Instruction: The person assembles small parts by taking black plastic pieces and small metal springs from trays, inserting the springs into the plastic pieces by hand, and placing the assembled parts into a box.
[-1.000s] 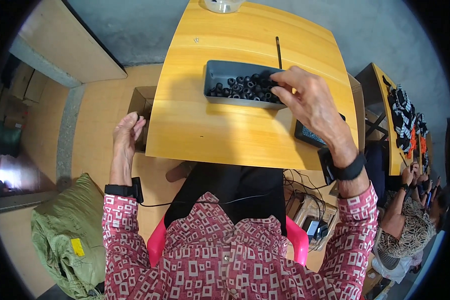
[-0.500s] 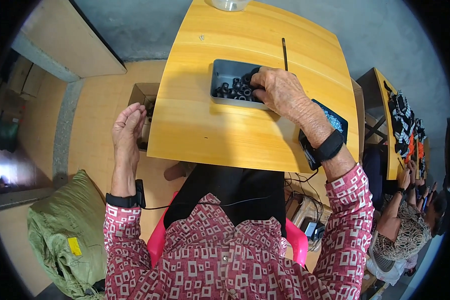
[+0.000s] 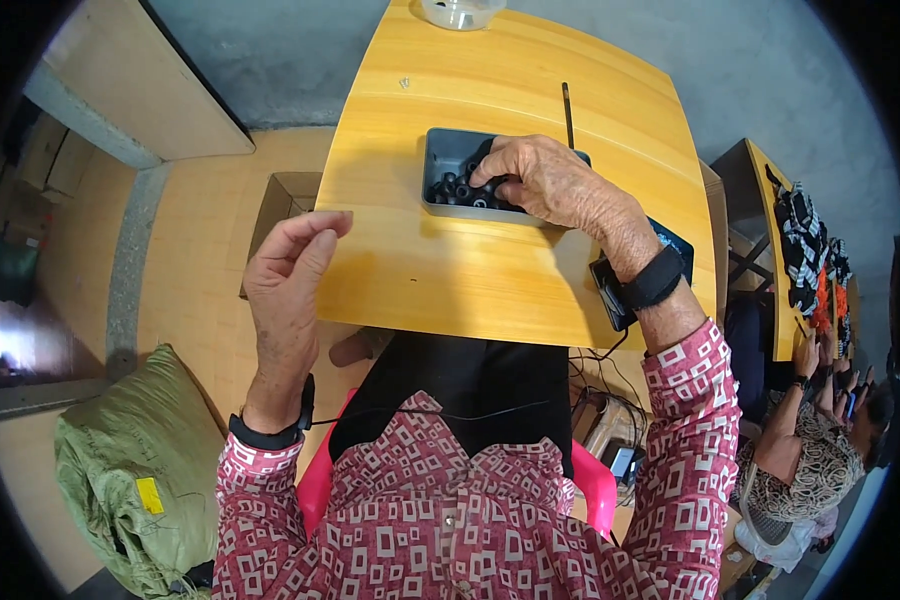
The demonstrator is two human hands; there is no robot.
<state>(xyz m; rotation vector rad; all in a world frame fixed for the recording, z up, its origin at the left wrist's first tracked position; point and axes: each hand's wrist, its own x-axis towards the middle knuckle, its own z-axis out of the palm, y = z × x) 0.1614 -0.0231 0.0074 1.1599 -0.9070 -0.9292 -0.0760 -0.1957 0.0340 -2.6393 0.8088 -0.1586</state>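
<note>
My right hand (image 3: 550,180) reaches down into a grey rectangular tray (image 3: 458,143) on the table. Its thumb and forefinger are apart among small black ring-shaped pieces (image 3: 460,188) with holes through them. No piece shows clearly lifted in its fingers, and the palm hides the tray's right part. My left hand (image 3: 292,265) hovers at the table's left edge, fingers stretched out and thumb a little apart, with nothing visible in it. Partly under my right forearm lies a dark tray (image 3: 674,240) with small bluish pieces, beside a dark flat device (image 3: 610,292).
A thin black stick (image 3: 568,115) lies behind the tray on the wooden table (image 3: 420,280). At the far edge stands a clear plastic bowl (image 3: 460,14). A cardboard box (image 3: 288,198) is left of the table, a green sack (image 3: 140,460) lower left. Another person (image 3: 805,450) works at right.
My left hand has moved right and toward the table edge, its fingers pointing more to the right. My right hand has shifted slightly left within the tray.
</note>
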